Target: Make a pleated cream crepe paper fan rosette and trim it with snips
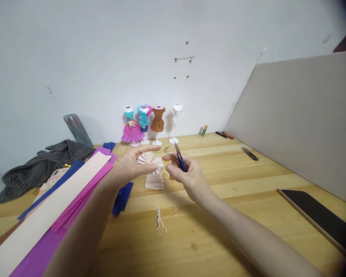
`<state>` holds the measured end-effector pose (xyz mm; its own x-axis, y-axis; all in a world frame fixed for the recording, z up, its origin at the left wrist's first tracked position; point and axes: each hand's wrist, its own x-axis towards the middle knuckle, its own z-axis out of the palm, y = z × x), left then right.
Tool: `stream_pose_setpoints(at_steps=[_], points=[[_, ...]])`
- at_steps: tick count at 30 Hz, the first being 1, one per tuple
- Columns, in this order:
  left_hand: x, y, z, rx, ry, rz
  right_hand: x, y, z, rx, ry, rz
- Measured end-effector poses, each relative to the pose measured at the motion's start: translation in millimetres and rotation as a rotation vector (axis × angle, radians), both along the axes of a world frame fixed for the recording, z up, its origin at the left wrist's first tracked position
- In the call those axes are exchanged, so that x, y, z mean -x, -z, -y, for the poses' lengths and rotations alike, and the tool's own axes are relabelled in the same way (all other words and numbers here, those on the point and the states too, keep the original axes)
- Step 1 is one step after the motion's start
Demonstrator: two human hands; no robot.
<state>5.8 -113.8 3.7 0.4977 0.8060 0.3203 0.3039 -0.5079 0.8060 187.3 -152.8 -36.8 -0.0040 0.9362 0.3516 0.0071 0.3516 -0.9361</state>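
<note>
My right hand (187, 173) is closed around a small pair of scissors (181, 159) with blue handles, blades pointing up and away. To its left, my left hand (132, 163) hovers with thumb and index finger spread apart. Beyond and partly behind that thumb are pale pink pleated paper fans (146, 157). A flat pleated piece of the same pale paper (154, 181) lies just below them. Thin paper scraps (159, 219) are scattered on the wooden table (196, 242) nearer me.
Mini dress forms, one in a brown dress (158, 120), line the wall beside a bare white form (177, 115). Coloured paper strips (54, 204), striped cloth (46, 163) and a bottle (78, 130) are left. Snips (250, 154) and a dark phone-like slab (320, 217) lie right.
</note>
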Motion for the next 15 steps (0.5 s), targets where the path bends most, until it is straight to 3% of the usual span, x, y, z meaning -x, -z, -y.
stream_pose_setpoints(at_steps=[6,15], points=[[-10,6.4,4,-0.059,0.028,-0.082,2,-4.3,1,-0.004,0.005,0.062],[-14,12.0,3,0.209,0.076,-0.081,3,-5.1,1,0.016,0.012,-0.01]])
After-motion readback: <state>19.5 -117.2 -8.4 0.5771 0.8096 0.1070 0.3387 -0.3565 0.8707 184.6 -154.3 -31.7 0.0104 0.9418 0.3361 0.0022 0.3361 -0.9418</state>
